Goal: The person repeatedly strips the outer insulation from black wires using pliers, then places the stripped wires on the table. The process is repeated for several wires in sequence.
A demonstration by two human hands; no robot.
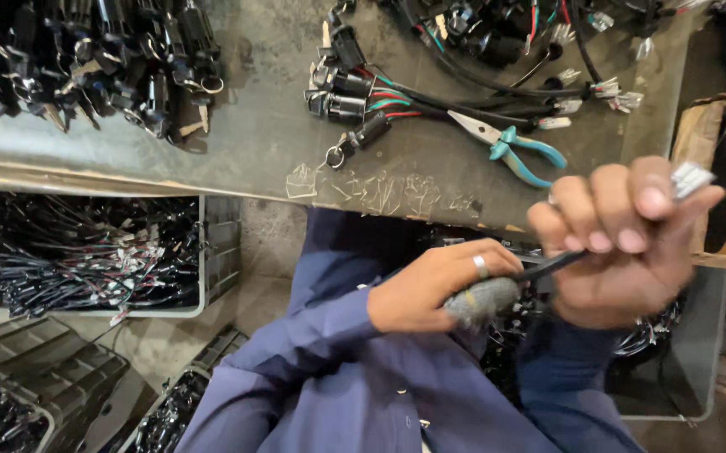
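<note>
Wiring lead (pixel 547 267), black and thin, runs from the left hand (pixel 430 289) up and rightward to the right hand (pixel 623 243), its long axis slanting toward a white connector (pixel 692 178) at the far-right end. Left fingers clamp a grey wrapped bundle (pixel 482 299); right fingers close on the lead. Judging from this, the wrapping is only partly done. Blue-handled pliers (pixel 510 144) lie unused on the bench (pixel 262 126).

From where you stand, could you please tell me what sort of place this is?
Probably a wiring-harness assembly workshop: black key switches with coloured wires lie on the worn grey metal bench, beside teal-handled pliers, with a grey crate of black cables below.
</note>
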